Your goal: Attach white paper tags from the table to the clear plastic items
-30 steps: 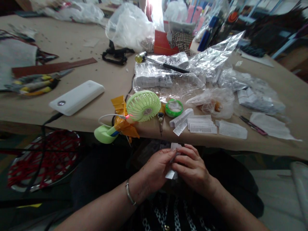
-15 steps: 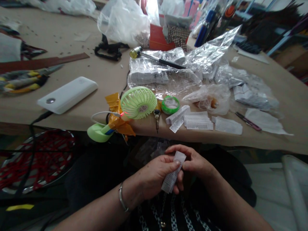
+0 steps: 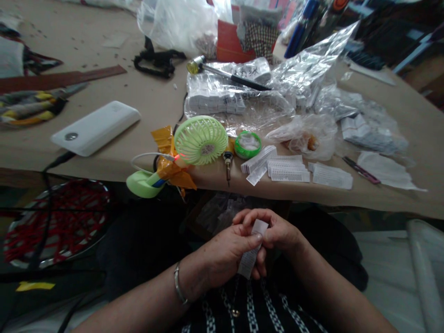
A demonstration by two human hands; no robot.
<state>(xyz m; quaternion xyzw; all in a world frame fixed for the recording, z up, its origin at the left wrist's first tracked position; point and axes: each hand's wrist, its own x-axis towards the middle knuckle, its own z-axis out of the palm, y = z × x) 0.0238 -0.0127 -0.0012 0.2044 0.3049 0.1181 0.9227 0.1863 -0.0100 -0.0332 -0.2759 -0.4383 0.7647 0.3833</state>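
Observation:
Over my lap, my left hand [image 3: 236,247] is closed on a small printed paper label [image 3: 250,259], with the thumb pressed across its upper part. My right hand [image 3: 274,226] is curled around the label's upper right edge, thumb and fingers pinched together there. Whether it is one label or a thin stack I cannot tell. On the table edge ahead lie stacks of similar labels [image 3: 288,169], with a separate pile [image 3: 331,175] to their right. A green round tub [image 3: 247,144] with white contents stands behind them.
A green fan [image 3: 201,141] is taped to the table edge beside a metal-tipped tool [image 3: 228,169]. At left lies a white power bank [image 3: 99,127] with a cable. Tweezers [image 3: 361,170], plastic-wrapped label bundles [image 3: 215,104] and a hammer-like tool [image 3: 232,81] lie at right and behind.
My right hand has closed in on the label, its thumb and fingers now pinched at its edge. The view has tilted slightly downward, so the table items sit higher.

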